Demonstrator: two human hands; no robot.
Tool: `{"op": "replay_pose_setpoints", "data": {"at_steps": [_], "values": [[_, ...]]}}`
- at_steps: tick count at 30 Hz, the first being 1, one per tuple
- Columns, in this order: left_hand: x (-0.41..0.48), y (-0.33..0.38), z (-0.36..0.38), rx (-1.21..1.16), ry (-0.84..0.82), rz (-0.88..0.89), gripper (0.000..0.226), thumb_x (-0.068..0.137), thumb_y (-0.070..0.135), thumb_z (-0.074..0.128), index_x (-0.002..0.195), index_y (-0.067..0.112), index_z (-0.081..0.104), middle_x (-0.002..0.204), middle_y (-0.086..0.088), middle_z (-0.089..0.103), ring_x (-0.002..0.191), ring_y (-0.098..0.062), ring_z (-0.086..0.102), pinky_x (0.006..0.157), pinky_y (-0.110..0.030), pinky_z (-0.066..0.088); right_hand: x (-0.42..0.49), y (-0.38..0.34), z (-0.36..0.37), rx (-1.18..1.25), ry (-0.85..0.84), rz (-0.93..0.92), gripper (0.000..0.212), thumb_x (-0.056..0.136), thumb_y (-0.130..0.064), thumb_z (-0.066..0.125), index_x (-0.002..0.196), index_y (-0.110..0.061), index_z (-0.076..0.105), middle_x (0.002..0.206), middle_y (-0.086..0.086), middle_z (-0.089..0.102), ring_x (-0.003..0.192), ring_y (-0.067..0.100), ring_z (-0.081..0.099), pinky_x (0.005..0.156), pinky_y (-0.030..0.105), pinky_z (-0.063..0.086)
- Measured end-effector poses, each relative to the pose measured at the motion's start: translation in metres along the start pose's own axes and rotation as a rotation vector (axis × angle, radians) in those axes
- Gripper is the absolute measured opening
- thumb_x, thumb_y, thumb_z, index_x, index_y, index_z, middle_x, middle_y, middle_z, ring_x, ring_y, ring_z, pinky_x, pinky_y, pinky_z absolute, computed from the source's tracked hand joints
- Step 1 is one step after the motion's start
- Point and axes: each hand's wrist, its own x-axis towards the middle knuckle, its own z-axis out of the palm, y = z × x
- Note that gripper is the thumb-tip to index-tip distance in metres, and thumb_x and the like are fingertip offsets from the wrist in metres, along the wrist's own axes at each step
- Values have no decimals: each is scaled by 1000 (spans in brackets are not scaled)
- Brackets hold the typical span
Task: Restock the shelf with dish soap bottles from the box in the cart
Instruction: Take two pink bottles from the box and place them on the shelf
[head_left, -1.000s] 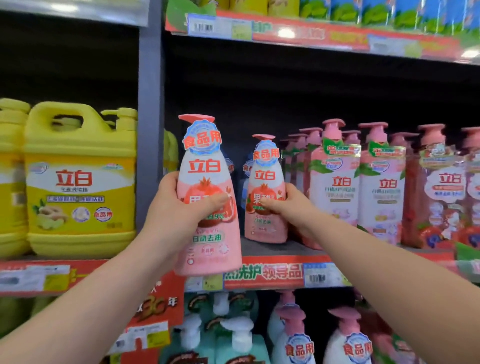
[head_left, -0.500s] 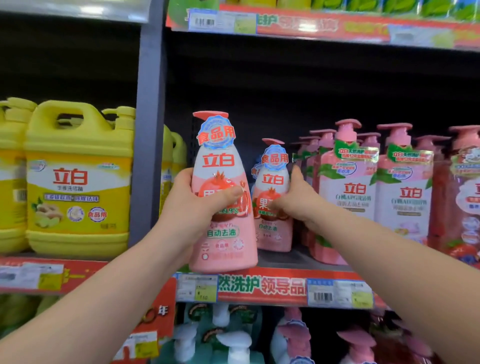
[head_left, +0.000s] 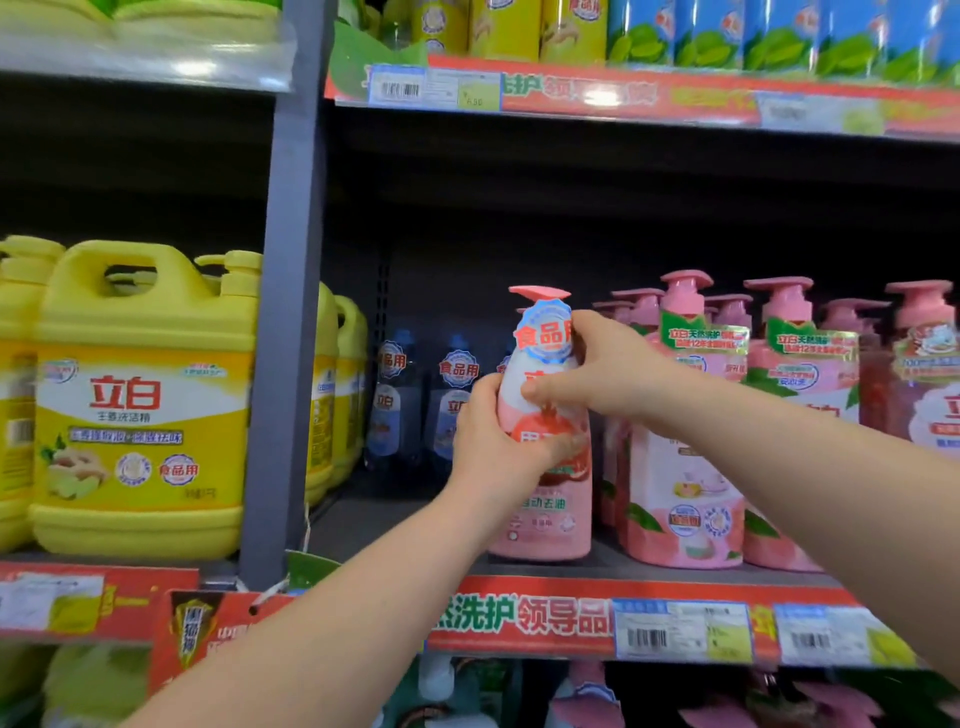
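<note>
Both hands on one pink dish soap bottle, standing upright on the shelf near its front edge. Left hand wraps the bottle's middle from the left side, fingers curled across the front label, thumb up along the white shoulder. Right hand comes in from the right and sits just above the left hand, closed around the bottle's neck and upper body, partly covering the round blue sticker below the pink pump cap. The two hands nearly touch; cannot tell if they do. Right of the right hand, a row of pink pump bottles with green labels, close beside the held bottle. Behind the left hand, deeper on the shelf, dark bottles with round blue stickers. Left of the left hand, bare shelf, then a grey upright post, then big yellow jugs in the next bay. Below the hands, a red price strip with barcode tags along the shelf edge. More bottles on the shelves above and below, blurred.
</note>
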Motion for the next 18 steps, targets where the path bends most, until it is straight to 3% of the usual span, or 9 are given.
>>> {"op": "replay_pose_setpoints", "data": {"at_steps": [3,6,9,12,14,18], "values": [[2,-4,0,178,-18,-36,85,51,38,80,125,28,40,123,1,39,120,-24,46,100,-46,43,0,6,2,-26,-16,42,55,68,-26,80,114,-15,54,110,1,65,96,17,63,89,36,52],[6,-5,-15,130,-219,-96,106,37,38,83,129,34,32,132,-3,45,119,-23,52,99,-46,46,0,5,1,-1,-25,59,56,67,-24,82,114,-15,53,111,2,65,95,17,64,87,36,54],[13,-10,-33,58,-404,-182,120,43,22,87,142,37,21,135,-7,50,116,-24,58,97,-46,49,-1,2,-3,14,-113,122,60,67,-20,82,116,-18,48,109,2,63,94,21,64,82,43,56],[16,-18,-37,29,-556,-218,98,63,7,82,138,34,26,117,-1,64,100,-13,67,79,-28,57,-2,-1,-4,-22,-173,161,63,69,-16,81,118,-19,43,108,1,59,93,21,61,73,40,58],[17,-24,-33,-29,-574,-212,88,70,-2,76,135,33,29,109,-1,66,90,-6,70,68,-20,55,-1,-3,-5,-45,-162,166,63,69,-16,81,119,-17,43,112,3,58,96,23,61,72,40,58],[20,-29,-22,-67,-535,-190,85,70,-4,75,134,31,31,108,-1,65,87,-5,69,66,-18,55,1,-1,-5,-80,-142,191,66,69,-15,81,122,-14,41,117,8,57,98,26,61,74,41,58]]}}
